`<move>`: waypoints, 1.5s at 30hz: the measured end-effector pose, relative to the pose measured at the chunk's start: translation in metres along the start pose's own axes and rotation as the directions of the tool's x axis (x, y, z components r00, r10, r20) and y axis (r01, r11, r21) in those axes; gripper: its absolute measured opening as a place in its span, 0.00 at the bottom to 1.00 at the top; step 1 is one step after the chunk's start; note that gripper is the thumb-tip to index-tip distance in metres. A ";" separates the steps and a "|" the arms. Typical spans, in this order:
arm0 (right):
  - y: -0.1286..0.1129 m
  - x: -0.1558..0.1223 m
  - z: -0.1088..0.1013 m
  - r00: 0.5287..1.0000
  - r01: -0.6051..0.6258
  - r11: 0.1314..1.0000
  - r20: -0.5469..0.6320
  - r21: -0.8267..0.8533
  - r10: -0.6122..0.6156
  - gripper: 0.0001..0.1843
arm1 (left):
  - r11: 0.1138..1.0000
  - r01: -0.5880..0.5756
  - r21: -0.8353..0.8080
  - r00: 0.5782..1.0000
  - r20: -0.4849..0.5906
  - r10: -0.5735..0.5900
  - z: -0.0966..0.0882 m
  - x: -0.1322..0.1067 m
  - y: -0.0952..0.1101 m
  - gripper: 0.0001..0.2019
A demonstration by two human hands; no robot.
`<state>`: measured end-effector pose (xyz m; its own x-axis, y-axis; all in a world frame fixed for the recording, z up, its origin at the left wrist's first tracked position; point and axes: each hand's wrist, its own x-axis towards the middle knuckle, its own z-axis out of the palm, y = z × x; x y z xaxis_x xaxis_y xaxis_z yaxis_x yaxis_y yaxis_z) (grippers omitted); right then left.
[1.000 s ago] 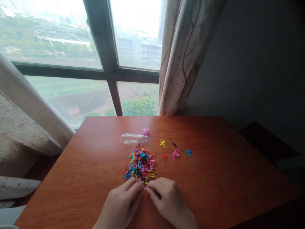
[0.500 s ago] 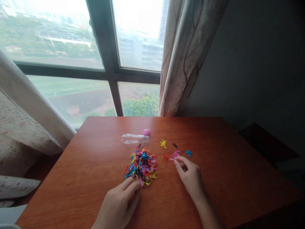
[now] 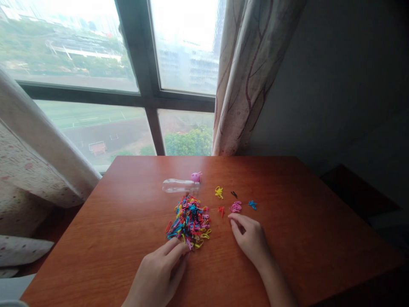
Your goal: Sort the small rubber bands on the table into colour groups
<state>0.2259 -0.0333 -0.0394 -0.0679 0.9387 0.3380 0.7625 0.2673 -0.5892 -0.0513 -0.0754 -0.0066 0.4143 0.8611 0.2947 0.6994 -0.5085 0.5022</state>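
Observation:
A heap of small coloured rubber bands [image 3: 189, 221] lies mid-table. My left hand [image 3: 161, 270] rests palm down at the heap's near edge, its outstretched fingertips touching the closest bands. My right hand [image 3: 249, 238] lies on the wood to the right, fingers loosely bent, index tip just below a small pink group of bands [image 3: 235, 207], with nothing visible in it. Beside the pink group sit small separate groups: red [image 3: 221, 210], yellow [image 3: 219, 192], black [image 3: 234, 194] and blue [image 3: 252, 205].
A clear small bottle [image 3: 179, 185] with a pink cap [image 3: 195, 176] lies on its side behind the heap. The brown wooden table [image 3: 303, 221] stands against a window, with curtains on the right [image 3: 249, 76] and left [image 3: 32, 162]. A dark wall is at right.
My right hand left the heap, moved right and forward to the pink group, then drew back slightly toward me. My left hand stayed at the heap's near edge.

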 end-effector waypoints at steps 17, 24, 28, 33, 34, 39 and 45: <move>0.002 -0.003 0.002 0.995 -0.052 0.968 -0.098 -0.244 0.029 0.17 | 1.000 -0.009 0.028 1.000 0.028 0.009 0.002 -0.001 -0.001 0.12; -0.002 -0.002 0.003 0.997 0.013 0.983 -0.074 -0.183 -0.027 0.17 | 0.999 -0.019 0.040 0.999 0.041 0.017 0.003 0.001 0.000 0.11; -0.008 -0.003 0.004 0.998 0.013 0.994 -0.059 -0.107 -0.019 0.16 | 0.997 -0.031 0.072 0.999 0.030 0.029 0.006 0.001 0.000 0.11; -0.031 -0.012 0.011 0.999 0.028 1.000 0.020 0.006 -0.028 0.15 | 0.972 -0.018 0.232 0.994 0.107 -0.007 0.006 0.008 0.011 0.12; -0.037 -0.015 0.012 0.998 0.038 0.999 0.044 0.016 -0.038 0.15 | 0.967 -0.016 0.256 0.991 0.135 -0.019 0.006 0.011 0.013 0.13; -0.052 -0.023 0.017 0.994 0.057 0.998 0.095 0.034 -0.060 0.15 | 0.947 -0.012 0.321 0.970 0.234 -0.067 0.007 0.024 0.021 0.13; -0.052 -0.022 0.015 0.993 0.012 0.995 0.114 0.097 -0.023 0.14 | 0.949 -0.008 0.316 0.965 0.251 -0.076 0.009 0.026 0.022 0.13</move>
<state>0.1784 -0.0648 -0.0270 -0.1584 0.9511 0.2653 0.6960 0.2981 -0.6532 -0.0200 -0.0639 0.0046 0.4933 0.8688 0.0421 0.8443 -0.4899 0.2170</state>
